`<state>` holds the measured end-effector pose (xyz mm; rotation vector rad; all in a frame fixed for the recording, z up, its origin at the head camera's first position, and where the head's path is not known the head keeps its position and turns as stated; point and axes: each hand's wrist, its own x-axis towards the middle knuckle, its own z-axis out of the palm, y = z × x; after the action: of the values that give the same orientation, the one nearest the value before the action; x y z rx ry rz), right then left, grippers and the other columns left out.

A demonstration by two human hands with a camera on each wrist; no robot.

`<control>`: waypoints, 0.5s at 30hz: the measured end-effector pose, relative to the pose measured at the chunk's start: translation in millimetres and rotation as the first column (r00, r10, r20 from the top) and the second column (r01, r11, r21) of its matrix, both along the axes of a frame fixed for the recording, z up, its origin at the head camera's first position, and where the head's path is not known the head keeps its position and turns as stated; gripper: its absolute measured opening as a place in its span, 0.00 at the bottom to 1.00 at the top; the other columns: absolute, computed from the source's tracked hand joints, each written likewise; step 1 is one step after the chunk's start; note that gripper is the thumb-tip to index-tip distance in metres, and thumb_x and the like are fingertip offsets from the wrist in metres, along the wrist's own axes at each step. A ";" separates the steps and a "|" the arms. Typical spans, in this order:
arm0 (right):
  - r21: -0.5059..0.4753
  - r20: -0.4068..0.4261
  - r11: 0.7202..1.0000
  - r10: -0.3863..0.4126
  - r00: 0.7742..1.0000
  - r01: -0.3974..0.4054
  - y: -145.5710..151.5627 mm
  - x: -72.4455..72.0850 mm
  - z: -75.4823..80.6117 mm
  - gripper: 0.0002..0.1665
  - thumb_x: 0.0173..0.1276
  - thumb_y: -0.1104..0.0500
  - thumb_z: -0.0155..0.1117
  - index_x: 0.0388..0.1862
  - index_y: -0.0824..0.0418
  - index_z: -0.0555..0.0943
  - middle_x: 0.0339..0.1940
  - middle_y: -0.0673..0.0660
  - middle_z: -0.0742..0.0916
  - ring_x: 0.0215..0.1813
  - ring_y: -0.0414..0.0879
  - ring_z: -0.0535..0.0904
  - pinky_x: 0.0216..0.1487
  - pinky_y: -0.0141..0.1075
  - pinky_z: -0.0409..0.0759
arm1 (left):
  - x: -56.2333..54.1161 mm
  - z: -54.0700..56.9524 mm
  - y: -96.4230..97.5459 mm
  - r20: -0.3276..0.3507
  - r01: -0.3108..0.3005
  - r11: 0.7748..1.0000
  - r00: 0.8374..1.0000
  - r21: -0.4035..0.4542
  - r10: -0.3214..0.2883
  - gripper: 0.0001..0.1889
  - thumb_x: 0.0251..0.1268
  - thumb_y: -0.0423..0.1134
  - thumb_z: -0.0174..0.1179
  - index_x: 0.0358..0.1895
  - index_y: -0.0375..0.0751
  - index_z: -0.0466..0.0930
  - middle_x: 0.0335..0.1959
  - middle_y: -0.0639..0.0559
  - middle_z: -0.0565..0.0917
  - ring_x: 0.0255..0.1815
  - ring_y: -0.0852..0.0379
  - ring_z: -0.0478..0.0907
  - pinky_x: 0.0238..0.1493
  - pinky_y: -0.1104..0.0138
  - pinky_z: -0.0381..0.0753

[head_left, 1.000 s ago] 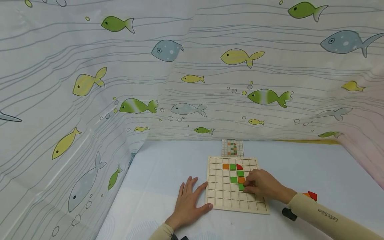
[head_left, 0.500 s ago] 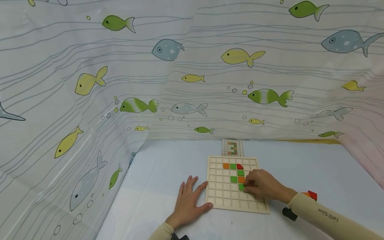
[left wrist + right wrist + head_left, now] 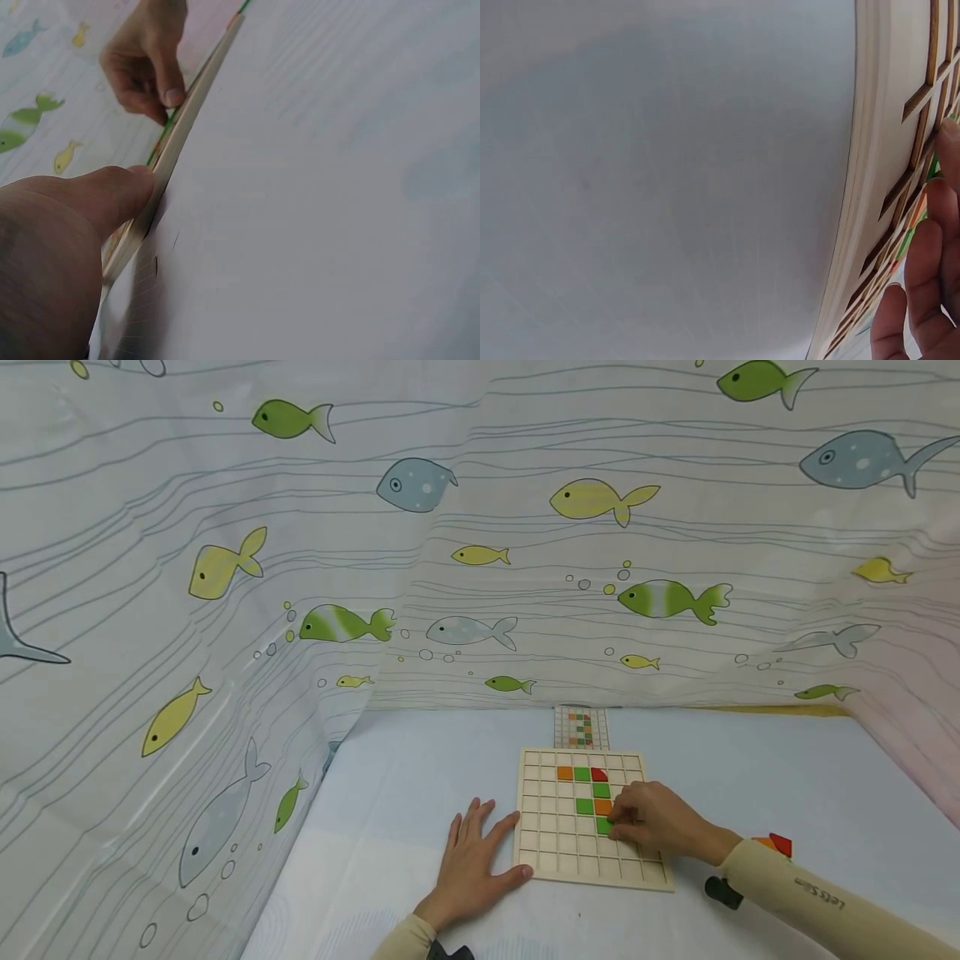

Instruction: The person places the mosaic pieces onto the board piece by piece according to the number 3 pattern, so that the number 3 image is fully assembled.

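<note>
Pinching by its edge the lowest green tile [image 3: 603, 826], the right hand [image 3: 658, 821] has thumb and forefinger all but closed on it, the other fingers tucked in. That tile is at a cell of the wooden grid board [image 3: 547, 862], directly below a middle orange tile [image 3: 603, 807]. The left hand [image 3: 472, 864] is spread flat, gripping nothing, its thumb and forefinger touching the board's left side.

To seat the tile well, I would square its sides with the cell walls first, then press down evenly near the centre instead of at one corner. Whether it is fully down cannot be told, as the fingertips cover part of it. Light steadying from the left hand should be enough; a hard sideways push could slide the board over the tabletop [image 3: 720, 777].

The board is the container here, one piece to a cell. Its uppermost filled row holds a top orange tile [image 3: 565, 774], a top green tile [image 3: 582, 774] and a red piece [image 3: 598, 775] with one rounded corner. Below the red is a single green tile [image 3: 602, 791]; next comes an inner green tile [image 3: 584, 807] left of the middle orange one. Beyond the board lies a pattern card [image 3: 582, 728] (its lowest printed squares are too small to read surely). Loose pieces [image 3: 781, 844], red and orange among them, lie partly behind the right sleeve [image 3: 813, 889].
</note>
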<state>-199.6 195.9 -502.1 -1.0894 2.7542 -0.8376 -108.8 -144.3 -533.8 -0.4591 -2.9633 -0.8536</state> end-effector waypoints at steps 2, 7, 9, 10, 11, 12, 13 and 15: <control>0.008 0.007 1.000 -0.008 1.000 0.008 0.2 -0.4 0.7 0.09 0.60 0.54 0.84 0.37 0.51 0.92 0.32 0.35 0.86 0.34 0.30 0.75 0.36 0.29 0.78 | -0.3 0.5 0.1 -0.002 0.000 1.000 1.000 0.004 0.000 0.40 0.68 0.69 0.61 0.78 0.56 0.71 0.81 0.35 0.63 0.87 0.30 0.49 0.82 0.31 0.46; 0.012 0.008 1.000 -0.013 1.000 0.013 1.3 -1.1 1.9 0.09 0.60 0.54 0.84 0.37 0.51 0.92 0.31 0.36 0.86 0.34 0.31 0.75 0.35 0.29 0.78 | -0.2 1.6 0.5 0.009 0.000 1.000 1.000 0.006 -0.001 0.40 0.68 0.69 0.61 0.78 0.55 0.71 0.82 0.35 0.63 0.87 0.30 0.49 0.82 0.31 0.46; 0.014 0.006 1.000 -0.013 1.000 0.013 2.3 -1.0 1.9 0.09 0.61 0.53 0.84 0.38 0.50 0.92 0.32 0.35 0.86 0.34 0.30 0.75 0.36 0.29 0.78 | 0.4 1.9 0.4 0.015 0.001 1.000 1.000 0.007 -0.001 0.40 0.68 0.69 0.61 0.78 0.55 0.71 0.82 0.35 0.62 0.87 0.30 0.48 0.82 0.31 0.45; 0.013 0.003 1.000 -0.011 1.000 0.011 3.2 -1.0 1.9 0.09 0.61 0.53 0.84 0.38 0.50 0.92 0.32 0.35 0.86 0.35 0.30 0.75 0.36 0.29 0.79 | 0.6 1.5 0.3 0.016 0.002 1.000 1.000 0.009 -0.002 0.40 0.68 0.69 0.62 0.78 0.55 0.71 0.82 0.35 0.62 0.87 0.30 0.49 0.82 0.31 0.46; 0.011 -0.001 1.000 -0.011 1.000 0.011 4.3 -0.8 2.1 0.08 0.61 0.53 0.83 0.38 0.50 0.92 0.33 0.35 0.87 0.35 0.30 0.76 0.36 0.29 0.79 | 0.7 1.1 0.3 0.017 0.002 1.000 1.000 0.010 -0.002 0.40 0.68 0.69 0.62 0.78 0.55 0.71 0.82 0.35 0.62 0.87 0.30 0.48 0.82 0.31 0.45; 0.007 -0.006 1.000 -0.012 1.000 0.012 5.5 -0.6 2.4 0.08 0.62 0.53 0.83 0.38 0.50 0.92 0.33 0.35 0.87 0.35 0.30 0.76 0.36 0.29 0.79 | 0.7 0.6 0.2 0.017 0.002 1.000 1.000 0.011 -0.002 0.40 0.68 0.69 0.62 0.78 0.55 0.71 0.82 0.35 0.62 0.87 0.30 0.48 0.82 0.31 0.45; 0.001 -0.010 1.000 -0.015 1.000 0.015 7.0 -0.3 3.1 0.08 0.62 0.53 0.83 0.38 0.50 0.92 0.34 0.36 0.87 0.36 0.30 0.77 0.37 0.29 0.79 | 0.5 -0.1 0.1 0.018 0.001 1.000 1.000 0.010 -0.001 0.40 0.68 0.69 0.62 0.78 0.55 0.71 0.82 0.35 0.62 0.87 0.31 0.48 0.82 0.31 0.45; -0.008 -0.013 1.000 -0.025 1.000 0.025 10.9 0.2 4.9 0.07 0.63 0.53 0.83 0.39 0.50 0.92 0.34 0.36 0.87 0.36 0.30 0.77 0.37 0.29 0.79 | -0.1 -1.4 0.0 0.020 -0.003 1.000 1.000 0.009 0.003 0.40 0.68 0.69 0.62 0.79 0.55 0.71 0.82 0.36 0.62 0.87 0.31 0.48 0.83 0.32 0.44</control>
<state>-199.5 206.8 -497.1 -1.0673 2.7834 -0.8482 -108.8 -144.4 -535.2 -0.4478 -2.9765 -0.8758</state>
